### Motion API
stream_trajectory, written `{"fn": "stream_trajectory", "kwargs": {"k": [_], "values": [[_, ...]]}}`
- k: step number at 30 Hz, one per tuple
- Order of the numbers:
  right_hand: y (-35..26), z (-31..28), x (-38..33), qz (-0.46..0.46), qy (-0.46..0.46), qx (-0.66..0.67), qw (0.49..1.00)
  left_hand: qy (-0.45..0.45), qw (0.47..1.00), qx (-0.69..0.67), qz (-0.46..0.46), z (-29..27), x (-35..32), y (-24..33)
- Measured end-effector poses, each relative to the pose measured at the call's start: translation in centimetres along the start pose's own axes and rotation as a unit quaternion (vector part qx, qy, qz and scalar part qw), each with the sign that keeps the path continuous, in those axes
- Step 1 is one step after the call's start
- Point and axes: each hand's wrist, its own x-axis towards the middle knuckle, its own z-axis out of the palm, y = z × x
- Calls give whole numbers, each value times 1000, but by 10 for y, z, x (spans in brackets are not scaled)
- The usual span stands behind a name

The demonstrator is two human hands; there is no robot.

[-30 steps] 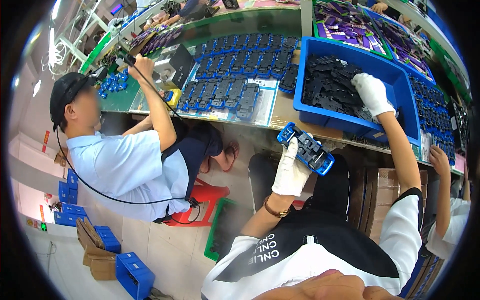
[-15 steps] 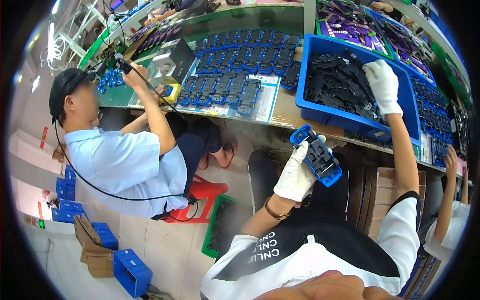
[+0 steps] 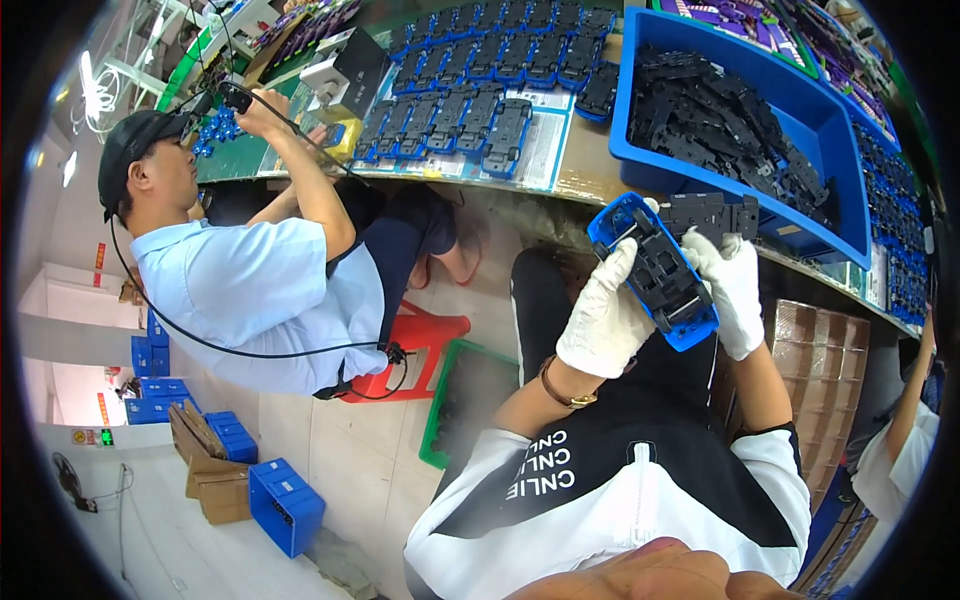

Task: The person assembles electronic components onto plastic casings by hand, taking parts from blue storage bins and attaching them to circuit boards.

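Observation:
In white gloves, both my hands are close together above my lap, just off the bench edge. My left hand (image 3: pixel 606 318) grips a blue toy car body (image 3: pixel 655 268) whose black underside faces up, with wheel axles showing. Beside it, my right hand (image 3: pixel 728 290) pinches a flat black plastic part (image 3: pixel 705 214), which looks like a car base plate. That part sits next to the car body's right side; whether the two touch I cannot tell. Behind them stands a blue bin (image 3: pixel 640 165) holding many similar black parts (image 3: pixel 720 115).
Rows of blue-and-black car bodies (image 3: pixel 455 120) lie on the bench left of the bin, more (image 3: pixel 893 220) to its right. A co-worker (image 3: pixel 240 290) on a red stool (image 3: pixel 425 335) works at my left. A green crate (image 3: pixel 440 425) and blue boxes (image 3: pixel 285 505) stand on the floor.
My right hand has come out of the bin toward me with a black plastic part. The car body in my left hand has moved slightly right and up.

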Motion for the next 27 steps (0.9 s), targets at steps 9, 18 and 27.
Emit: {"fn": "stream_trajectory", "kwargs": {"k": [9, 18, 27], "values": [[-41, -15, 14, -527, -82, -532, 658, 18, 999, 26, -2, -8, 0, 3], [-14, -28, 8, -434, 46, -482, 760, 26, 1000, 10, 11, -12, 2, -7], [-6, 18, -52, -362, 33, -503, 784, 68, 994, 41, 75, -35, 21, -29]]}}
